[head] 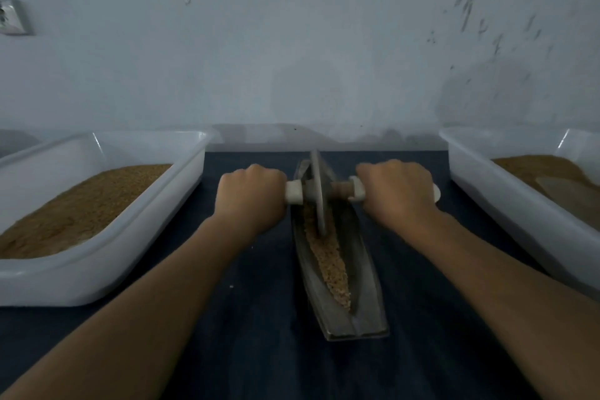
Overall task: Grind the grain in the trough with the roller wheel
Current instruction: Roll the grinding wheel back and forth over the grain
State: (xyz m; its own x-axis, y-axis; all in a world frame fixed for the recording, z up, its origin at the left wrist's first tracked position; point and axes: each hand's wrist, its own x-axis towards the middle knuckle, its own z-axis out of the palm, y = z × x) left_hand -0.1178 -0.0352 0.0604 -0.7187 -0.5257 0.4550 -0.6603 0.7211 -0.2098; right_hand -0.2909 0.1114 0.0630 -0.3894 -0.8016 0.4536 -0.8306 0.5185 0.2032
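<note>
While both hands grip handles, roller wheel point(317, 191) sits in trough point(363, 273).

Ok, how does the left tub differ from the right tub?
The left tub shows a broad, sloping bed of brown meal; the right tub shows a heap cut off by the frame edge. The right tub also holds a flat tan piece; the left tub shows none. Both are white plastic, flanking the trough.
</note>
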